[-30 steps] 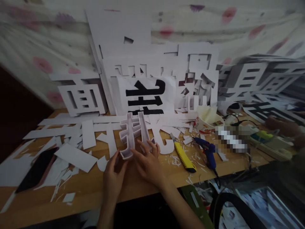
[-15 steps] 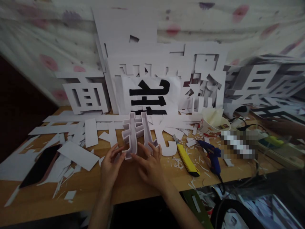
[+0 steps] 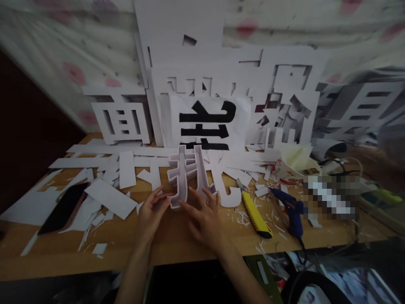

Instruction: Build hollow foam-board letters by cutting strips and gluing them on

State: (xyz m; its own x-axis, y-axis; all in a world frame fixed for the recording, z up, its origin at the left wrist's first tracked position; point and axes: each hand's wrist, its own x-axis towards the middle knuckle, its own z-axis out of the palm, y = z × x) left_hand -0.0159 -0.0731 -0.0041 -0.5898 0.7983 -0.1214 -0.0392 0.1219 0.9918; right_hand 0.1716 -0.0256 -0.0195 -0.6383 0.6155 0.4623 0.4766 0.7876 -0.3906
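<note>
A hollow white foam-board character piece with raised edges lies on the wooden table between both hands. My left hand pinches its lower left end between thumb and fingers. Resting on its lower right part is my right hand, fingers apart, a ring on one finger, with fingertips touching the piece's walls. A flat white curved cutout lies just right of it. Behind stands a sheet printed with a black character.
A yellow cutter and a blue glue gun lie to the right, near a paper bowl. On the left are a phone and white scraps. White foam-board characters stand at the back.
The view has shifted, so the scene sits farther right in the picture. Both hands keep nearly the same hold on the piece.
</note>
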